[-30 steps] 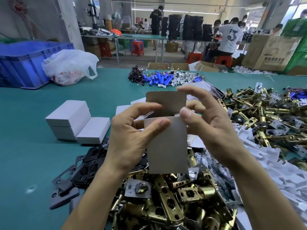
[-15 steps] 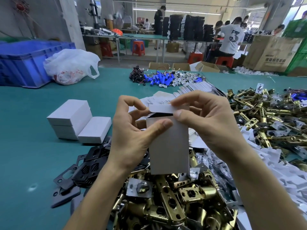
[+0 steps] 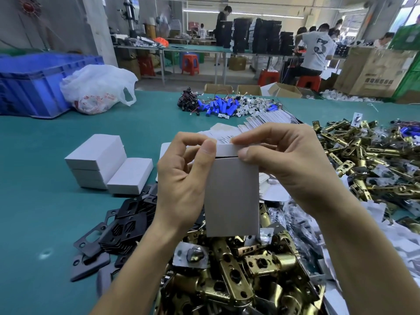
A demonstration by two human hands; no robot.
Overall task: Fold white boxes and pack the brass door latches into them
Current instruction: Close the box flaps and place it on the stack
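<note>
Comparing with one second earlier, the top flap point(image 3: 225, 149) of the white rectangular cardboard box point(image 3: 231, 196) no longer stands upright. It now lies folded flat over the box mouth, with a thin dark seam showing under its front edge.

The box is held in the air between both hands, upright. Its long axis runs vertically, the closed flap end is uppermost, and one broad face is turned toward the camera.

- The left hand point(image 3: 181, 183) grips the left side. Its fingers are curled round the top corner and its thumb is pressed on the front upper edge.
- The right hand point(image 3: 288, 169) grips the right upper corner. Its fingers are curled over the flap and its thumb is pressed at the seam.

Directly below the fingers and the lower end of the box lies a heap of brass door latches point(image 3: 227, 280). More of them are spread out to the right of the right-hand fingers.

Left of the left-hand fingers, finished white closed boxes point(image 3: 102, 160) stand on the green table surface point(image 3: 45, 201). Black flat metal strike plates point(image 3: 122, 226) lie below them.

Beyond the fingertips are a fanned row of flat white box blanks point(image 3: 268, 119) and small blue cylinders with wires point(image 3: 218, 108).
</note>
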